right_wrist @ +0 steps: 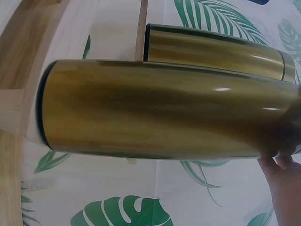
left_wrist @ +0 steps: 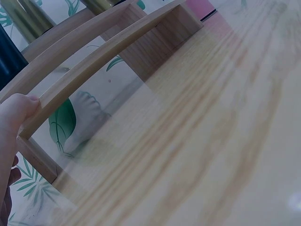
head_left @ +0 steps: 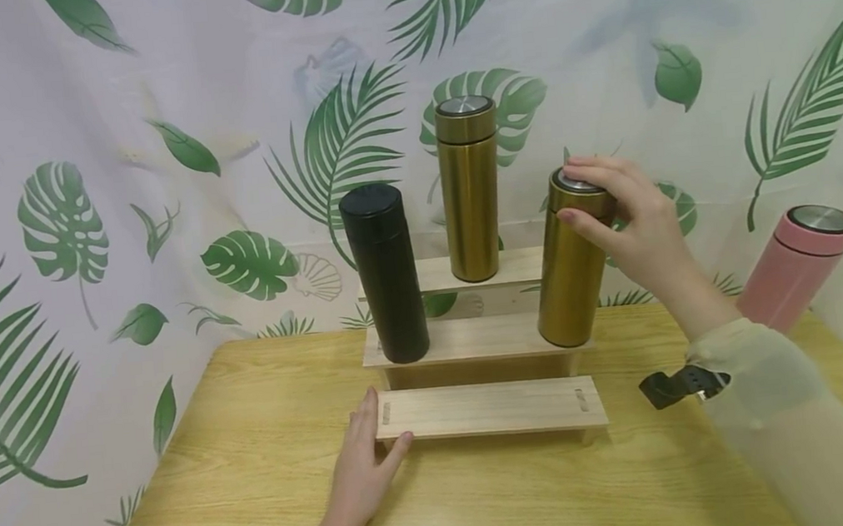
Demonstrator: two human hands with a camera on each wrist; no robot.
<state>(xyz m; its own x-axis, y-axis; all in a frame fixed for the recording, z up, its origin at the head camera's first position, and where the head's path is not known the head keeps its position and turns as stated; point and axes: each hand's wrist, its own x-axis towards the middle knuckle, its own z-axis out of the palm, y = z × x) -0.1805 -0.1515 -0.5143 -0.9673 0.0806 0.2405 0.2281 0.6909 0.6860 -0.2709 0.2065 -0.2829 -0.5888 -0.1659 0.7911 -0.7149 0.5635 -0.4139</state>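
My right hand [head_left: 636,219] grips a gold thermos flask [head_left: 568,283] around its lid from above. That flask stands at the right end of the middle step of a wooden stepped stand, and in the right wrist view its base sits on the board's edge. My left hand [head_left: 361,477] holds the left end of the stand's lowest step [head_left: 479,408], thumb [left_wrist: 26,103] over the front edge. At the left end of the middle step stands a black flask [head_left: 386,283]. Another gold flask [head_left: 470,200] is upright on the top step [head_left: 430,275].
A pink flask [head_left: 794,268] stands at the right of the wooden table [head_left: 257,453], its lower part hidden by my right forearm. A black strap [head_left: 684,384] hangs at my right sleeve. Behind the stand is a leaf-patterned backdrop [head_left: 191,291].
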